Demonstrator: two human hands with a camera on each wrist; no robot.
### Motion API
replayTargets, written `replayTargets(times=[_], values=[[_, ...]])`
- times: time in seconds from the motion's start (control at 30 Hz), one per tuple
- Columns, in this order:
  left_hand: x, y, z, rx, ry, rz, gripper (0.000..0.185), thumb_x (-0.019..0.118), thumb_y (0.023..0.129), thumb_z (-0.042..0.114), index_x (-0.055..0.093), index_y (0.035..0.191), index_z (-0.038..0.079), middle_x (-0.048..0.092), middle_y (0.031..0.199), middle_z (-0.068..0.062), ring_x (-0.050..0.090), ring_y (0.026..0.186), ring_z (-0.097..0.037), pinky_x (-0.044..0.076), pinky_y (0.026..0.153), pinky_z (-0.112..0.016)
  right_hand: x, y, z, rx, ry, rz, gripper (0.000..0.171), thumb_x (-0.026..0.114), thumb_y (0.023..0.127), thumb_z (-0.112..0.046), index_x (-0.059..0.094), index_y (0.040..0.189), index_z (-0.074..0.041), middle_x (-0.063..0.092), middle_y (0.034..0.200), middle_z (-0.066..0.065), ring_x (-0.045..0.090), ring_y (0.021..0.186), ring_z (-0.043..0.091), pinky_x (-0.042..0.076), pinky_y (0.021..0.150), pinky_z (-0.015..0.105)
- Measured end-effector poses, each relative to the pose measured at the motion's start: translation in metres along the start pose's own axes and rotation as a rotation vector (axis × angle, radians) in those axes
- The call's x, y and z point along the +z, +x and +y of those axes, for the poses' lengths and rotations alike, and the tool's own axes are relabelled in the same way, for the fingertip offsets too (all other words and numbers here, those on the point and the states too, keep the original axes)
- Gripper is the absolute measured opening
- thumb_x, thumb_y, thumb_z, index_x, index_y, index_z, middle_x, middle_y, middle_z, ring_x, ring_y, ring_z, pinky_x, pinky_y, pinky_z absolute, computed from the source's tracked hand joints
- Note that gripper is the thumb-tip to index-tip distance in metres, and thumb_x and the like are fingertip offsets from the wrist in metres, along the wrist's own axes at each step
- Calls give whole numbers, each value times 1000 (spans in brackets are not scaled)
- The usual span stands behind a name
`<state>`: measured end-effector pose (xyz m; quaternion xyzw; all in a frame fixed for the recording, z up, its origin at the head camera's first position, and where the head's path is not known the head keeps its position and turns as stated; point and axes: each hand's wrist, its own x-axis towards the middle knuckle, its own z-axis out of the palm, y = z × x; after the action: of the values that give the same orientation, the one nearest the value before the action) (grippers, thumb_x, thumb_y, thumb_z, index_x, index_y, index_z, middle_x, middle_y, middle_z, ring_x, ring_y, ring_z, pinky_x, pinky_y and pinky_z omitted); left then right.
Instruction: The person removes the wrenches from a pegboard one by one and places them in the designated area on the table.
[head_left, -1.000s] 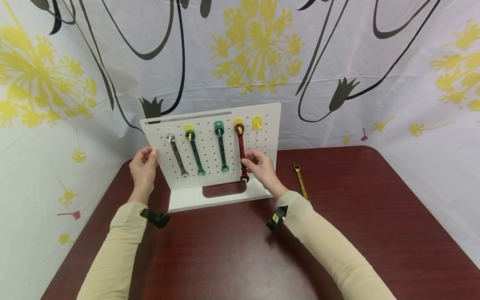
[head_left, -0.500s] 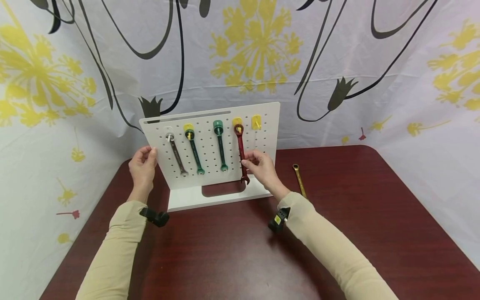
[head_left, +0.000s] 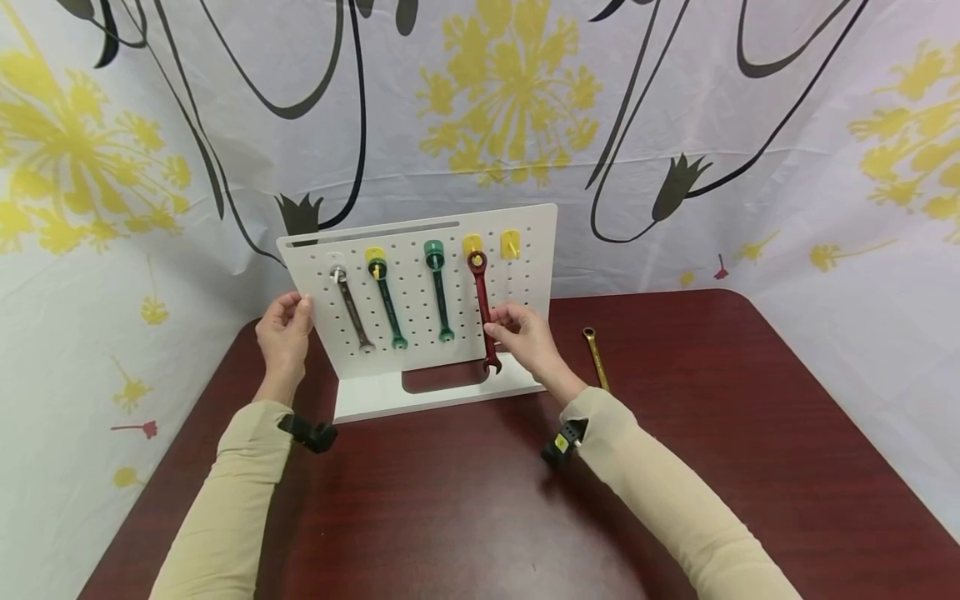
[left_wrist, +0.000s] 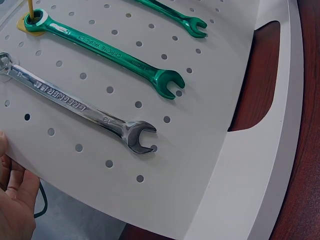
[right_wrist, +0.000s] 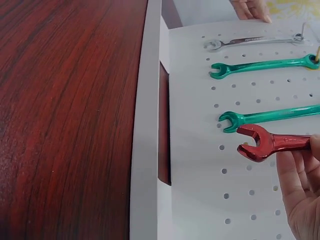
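My right hand pinches a red combination wrench by the lower part of its shaft. The wrench's ring end overlaps a yellow hook on the white pegboard stand, and its open-jawed end points down, standing off the board in the right wrist view. With thumb in front and fingers behind, my left hand grips the board's left edge. Left of the red wrench hang two green wrenches and a silver wrench, each by its ring end from its own hook.
A bare yellow hook sits at the board's upper right. One gold wrench lies on the dark red tabletop, right of the stand and partly behind my right forearm. Patterned fabric hangs behind the table.
The red wrench has come slightly down and away from the board, its lower end most, along with my right hand. My left hand keeps its grip on the board's edge.
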<state>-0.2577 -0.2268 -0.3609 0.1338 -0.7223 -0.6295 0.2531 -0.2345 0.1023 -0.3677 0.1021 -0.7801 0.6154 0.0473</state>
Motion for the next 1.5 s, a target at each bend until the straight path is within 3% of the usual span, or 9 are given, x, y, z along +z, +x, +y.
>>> replayTargets(times=[0.2,0.73,1.2,1.5], values=[[0,0,1,12,-6,1,5,60,92,22,58,97,20,53,85,11,49,76,-3,46,73,-13,-3,-3,-2,-6,25,-33,14,63,88,-2,62,100,5,61,85,12,59,73,10,57,68,38],[-1,-1,0,9,11,1,7,60,93,22,58,98,19,53,86,11,49,77,-2,47,74,-13,-9,-11,-9,25,131,-126,16,60,89,0,57,101,10,59,79,0,59,70,6,57,63,31],[0,-2,2,3,8,1,8,60,92,23,58,98,18,52,86,11,48,76,-3,46,73,-14,-13,-15,-17,145,225,-179,8,59,91,-2,57,98,1,58,78,-2,59,73,7,56,63,27],[-1,-2,1,-1,9,-4,7,60,92,24,58,98,20,53,86,11,48,76,-3,49,79,-20,-16,-14,-19,130,271,-189,5,59,90,-1,57,95,-2,58,77,-3,60,72,7,56,63,26]])
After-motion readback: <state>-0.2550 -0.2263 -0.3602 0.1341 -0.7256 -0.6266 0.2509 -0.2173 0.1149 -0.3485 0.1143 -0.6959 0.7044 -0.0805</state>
